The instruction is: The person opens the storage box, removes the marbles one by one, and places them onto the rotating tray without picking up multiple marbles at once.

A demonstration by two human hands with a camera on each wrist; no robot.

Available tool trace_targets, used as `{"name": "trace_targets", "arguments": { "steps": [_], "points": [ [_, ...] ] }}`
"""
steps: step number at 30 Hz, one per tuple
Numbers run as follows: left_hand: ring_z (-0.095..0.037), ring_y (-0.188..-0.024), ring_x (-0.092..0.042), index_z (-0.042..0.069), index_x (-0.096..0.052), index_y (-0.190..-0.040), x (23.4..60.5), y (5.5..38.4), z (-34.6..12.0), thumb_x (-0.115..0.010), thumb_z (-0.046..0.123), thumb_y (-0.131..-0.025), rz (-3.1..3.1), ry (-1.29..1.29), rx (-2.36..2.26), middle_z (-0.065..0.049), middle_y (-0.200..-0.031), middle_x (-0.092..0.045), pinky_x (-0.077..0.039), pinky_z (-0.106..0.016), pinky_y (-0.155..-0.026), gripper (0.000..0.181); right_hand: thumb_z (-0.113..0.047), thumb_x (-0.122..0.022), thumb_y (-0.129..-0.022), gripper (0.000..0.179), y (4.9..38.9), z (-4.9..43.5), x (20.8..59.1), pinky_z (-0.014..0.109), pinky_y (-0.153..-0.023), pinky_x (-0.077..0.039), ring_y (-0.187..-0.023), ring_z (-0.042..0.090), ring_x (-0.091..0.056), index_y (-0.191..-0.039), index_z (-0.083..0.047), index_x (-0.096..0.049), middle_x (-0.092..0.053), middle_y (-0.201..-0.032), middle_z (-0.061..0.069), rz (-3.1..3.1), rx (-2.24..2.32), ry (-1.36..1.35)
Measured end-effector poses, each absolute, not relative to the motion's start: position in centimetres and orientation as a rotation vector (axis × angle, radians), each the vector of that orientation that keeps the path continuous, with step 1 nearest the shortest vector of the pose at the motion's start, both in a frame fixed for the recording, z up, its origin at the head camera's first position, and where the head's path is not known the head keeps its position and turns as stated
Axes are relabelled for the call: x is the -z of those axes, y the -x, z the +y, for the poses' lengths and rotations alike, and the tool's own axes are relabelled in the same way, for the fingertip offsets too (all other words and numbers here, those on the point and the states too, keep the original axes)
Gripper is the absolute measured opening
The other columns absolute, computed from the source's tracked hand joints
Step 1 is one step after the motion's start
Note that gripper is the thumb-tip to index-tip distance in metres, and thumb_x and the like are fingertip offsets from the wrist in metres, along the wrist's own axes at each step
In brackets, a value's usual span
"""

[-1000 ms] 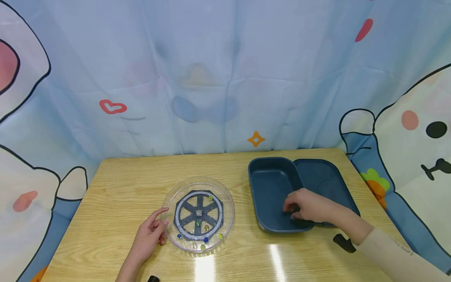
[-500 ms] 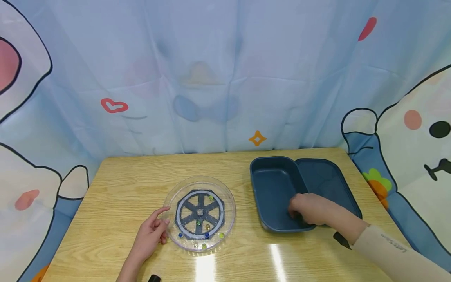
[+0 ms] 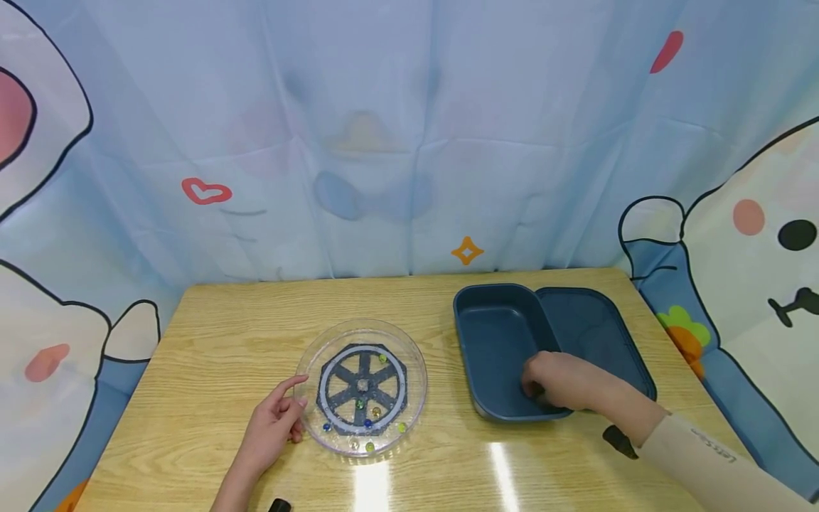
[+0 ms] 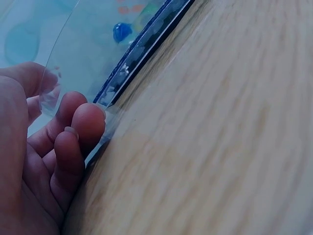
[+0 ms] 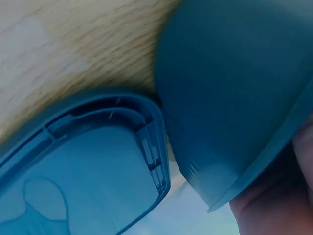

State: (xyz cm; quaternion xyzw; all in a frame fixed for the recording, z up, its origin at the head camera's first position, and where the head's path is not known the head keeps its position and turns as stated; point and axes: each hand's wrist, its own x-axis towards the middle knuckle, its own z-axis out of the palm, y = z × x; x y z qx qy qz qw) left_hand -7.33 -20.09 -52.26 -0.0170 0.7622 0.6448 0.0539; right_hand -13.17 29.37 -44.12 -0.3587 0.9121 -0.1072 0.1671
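Observation:
A round clear plastic dish [image 3: 414,377] with a dark spoked wheel pattern in its bottom sits left of centre on the table. In it lie several glass marbles, among them a blue marble [image 3: 368,423] and a yellow-green marble [image 3: 383,359]. My left hand [image 3: 265,427] holds the dish's left rim between forefinger and thumb; in the left wrist view the fingers [image 4: 88,122] meet its clear wall. My right hand [image 3: 563,380] reaches into the near right corner of a dark blue box [image 3: 493,355]. Its fingertips are hidden, so I cannot tell what it holds.
A dark blue lid [image 3: 591,327] lies against the box's right side. The wooden table [image 3: 243,327] ends at a printed blue curtain [image 3: 384,235]. A small black object [image 3: 279,505] shows at the front edge, near my left wrist.
My right hand has gone lower and slightly right into the box corner, and its fingers have dropped from sight. A blue marble has rolled a little in the dish. My left hand stays at the rim.

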Motion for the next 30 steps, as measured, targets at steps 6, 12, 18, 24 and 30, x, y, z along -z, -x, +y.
{"name": "trace_targets", "arguments": {
  "steps": [6,12,18,24,30],
  "points": [
    [-0.017,-0.054,-0.055,0.015,-0.056,-0.139,52.3,7.3,-20.0,-0.062,0.013,-0.100,2.323,0.055,-1.955,-0.009,-0.068,-0.055,-0.053,-0.030,-0.049,0.040,-0.003,-0.080,-0.082,0.018,13.5,29.5,44.2,0.025,-0.060,-0.049,-0.072,0.002,-0.053,-0.086,-0.019,-0.072,-0.058,-0.084,-0.014,2.615,0.467,1.043],
    [-0.017,-0.053,-0.055,0.014,-0.056,-0.139,52.4,7.3,-20.0,-0.062,0.014,-0.100,2.336,0.055,-1.943,-0.009,-0.067,-0.055,-0.053,-0.030,-0.049,0.040,-0.007,-0.080,-0.084,0.013,13.4,29.0,43.9,0.025,-0.061,-0.051,-0.074,0.002,-0.056,-0.091,-0.016,-0.073,-0.061,-0.087,-0.011,2.660,0.660,0.959],
    [-0.018,-0.054,-0.055,0.016,-0.056,-0.139,52.3,7.2,-20.0,-0.062,0.014,-0.100,2.321,0.076,-1.945,-0.011,-0.067,-0.055,-0.053,-0.031,-0.049,0.039,-0.004,-0.077,-0.086,0.012,12.6,28.2,43.6,0.025,-0.063,-0.053,-0.076,0.004,-0.060,-0.095,-0.011,-0.074,-0.064,-0.090,-0.007,2.704,0.869,0.830],
    [-0.018,-0.054,-0.055,0.017,-0.056,-0.139,52.2,7.2,-20.0,-0.062,0.015,-0.100,2.327,0.080,-1.936,-0.011,-0.068,-0.056,-0.054,-0.032,-0.050,0.039,-0.003,-0.076,-0.087,0.013,11.8,27.0,43.6,0.025,-0.068,-0.056,-0.080,0.006,-0.064,-0.098,-0.010,-0.074,-0.065,-0.092,-0.006,2.753,1.069,0.723],
    [-0.017,-0.053,-0.055,0.015,-0.056,-0.140,52.3,7.3,-20.1,-0.061,0.015,-0.101,2.345,0.066,-1.934,-0.010,-0.067,-0.056,-0.054,-0.031,-0.049,0.039,-0.005,-0.076,-0.087,0.014,11.1,24.7,43.7,0.026,-0.070,-0.057,-0.082,0.008,-0.066,-0.099,-0.011,-0.074,-0.067,-0.095,-0.005,2.743,1.270,0.647]
  ]
}}
